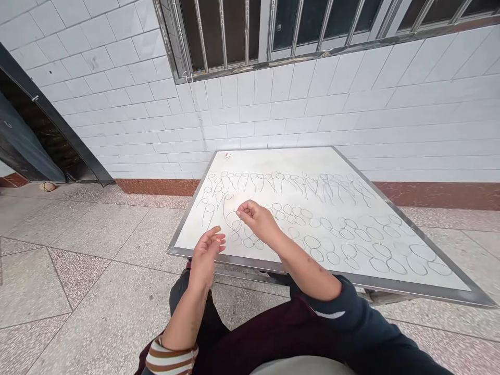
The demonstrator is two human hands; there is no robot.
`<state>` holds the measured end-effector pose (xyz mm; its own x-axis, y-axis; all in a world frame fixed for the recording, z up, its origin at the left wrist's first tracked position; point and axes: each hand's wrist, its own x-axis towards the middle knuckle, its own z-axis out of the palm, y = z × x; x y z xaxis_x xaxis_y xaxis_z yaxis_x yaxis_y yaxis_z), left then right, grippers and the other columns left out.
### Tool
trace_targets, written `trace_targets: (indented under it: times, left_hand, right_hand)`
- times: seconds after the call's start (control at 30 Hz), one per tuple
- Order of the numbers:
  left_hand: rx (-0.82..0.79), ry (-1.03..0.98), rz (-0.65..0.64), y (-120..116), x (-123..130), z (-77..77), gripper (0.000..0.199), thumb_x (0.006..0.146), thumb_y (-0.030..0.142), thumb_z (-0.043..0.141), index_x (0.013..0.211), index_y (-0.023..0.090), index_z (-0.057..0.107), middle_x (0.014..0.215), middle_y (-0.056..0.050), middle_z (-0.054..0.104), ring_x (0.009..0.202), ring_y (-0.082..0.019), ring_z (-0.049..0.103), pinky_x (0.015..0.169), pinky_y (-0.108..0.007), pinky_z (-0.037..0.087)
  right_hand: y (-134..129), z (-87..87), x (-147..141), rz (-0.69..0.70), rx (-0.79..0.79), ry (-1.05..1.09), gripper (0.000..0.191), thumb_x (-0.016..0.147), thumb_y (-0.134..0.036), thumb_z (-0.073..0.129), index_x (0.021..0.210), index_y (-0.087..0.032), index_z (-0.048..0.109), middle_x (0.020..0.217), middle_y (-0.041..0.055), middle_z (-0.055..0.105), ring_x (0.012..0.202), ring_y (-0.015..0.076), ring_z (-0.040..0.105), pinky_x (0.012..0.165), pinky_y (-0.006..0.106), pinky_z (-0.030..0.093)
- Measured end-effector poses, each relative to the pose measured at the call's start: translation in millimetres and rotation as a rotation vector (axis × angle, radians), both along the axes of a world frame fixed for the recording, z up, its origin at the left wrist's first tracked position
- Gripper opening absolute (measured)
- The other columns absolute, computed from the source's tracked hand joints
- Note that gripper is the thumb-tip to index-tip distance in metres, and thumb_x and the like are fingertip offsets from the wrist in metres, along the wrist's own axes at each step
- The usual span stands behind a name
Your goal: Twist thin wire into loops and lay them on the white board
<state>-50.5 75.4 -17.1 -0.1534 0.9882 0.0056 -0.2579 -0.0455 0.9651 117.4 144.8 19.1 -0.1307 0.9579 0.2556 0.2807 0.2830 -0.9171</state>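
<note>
A white-tiled wall [117, 94] rises on the far side, above a speckled floor [128, 302]. Against it stands a bench [269, 160] with a pale top and a metal edge. Above the bench's far side is a barred window [297, 26]. A dark sleeve [367, 312] covers the right upper arm; a striped sleeve [172, 359] is pushed up on the left.

The left hand [207, 252] is over the bench's near left edge, fingers loosely bent, with a narrow gap to the thumb. The right hand [253, 216], farther in and to its right, has thumb and forefinger pinched together; whether a strand sits between them, I cannot tell.

Thin dark loops with tails [282, 179] lie in a row across the bench's far half, and closed loops [349, 252] spread over the near half, mostly rightward. A small red-and-white item [227, 155] lies at the far left corner.
</note>
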Motion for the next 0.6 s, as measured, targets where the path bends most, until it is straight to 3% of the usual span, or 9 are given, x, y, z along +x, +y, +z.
trace_targets:
  times: [0.17,0.37,0.6]
  left_hand:
    - [-0.022,-0.149,-0.131,-12,21,16.5,0.038,0.078,0.03,0.068,0.114,0.017,0.063,0.096,-0.008,0.068,0.085,-0.015,0.061,0.084,-0.03,0.045]
    - [-0.018,-0.258,-0.138,-39,45,19.7,0.04,0.076,0.028,0.071,0.113,0.016,0.064,0.092,-0.007,0.07,0.078,-0.012,0.062,0.079,-0.027,0.046]
    - [-0.052,-0.34,-0.156,-56,53,26.5,0.038,0.079,0.025,0.066,0.116,0.015,0.062,0.096,-0.01,0.07,0.071,-0.01,0.061,0.069,-0.023,0.047]
  right_hand:
    - [-24,6.4,9,0.031,-0.024,0.108,0.014,0.08,-0.035,0.057,0.08,-0.021,0.057,0.071,-0.002,0.058,0.064,0.0118,0.052,0.06,0.024,0.04]
    - [-44,4.9,13,0.053,-0.021,0.216,0.016,0.08,-0.037,0.058,0.08,-0.021,0.056,0.07,-0.0026,0.056,0.06,0.0108,0.051,0.058,0.024,0.042]
    - [-64,7.2,14,0.129,-0.045,0.377,0.019,0.08,-0.039,0.059,0.083,-0.021,0.055,0.069,-0.0032,0.055,0.06,0.0103,0.054,0.056,0.023,0.044]
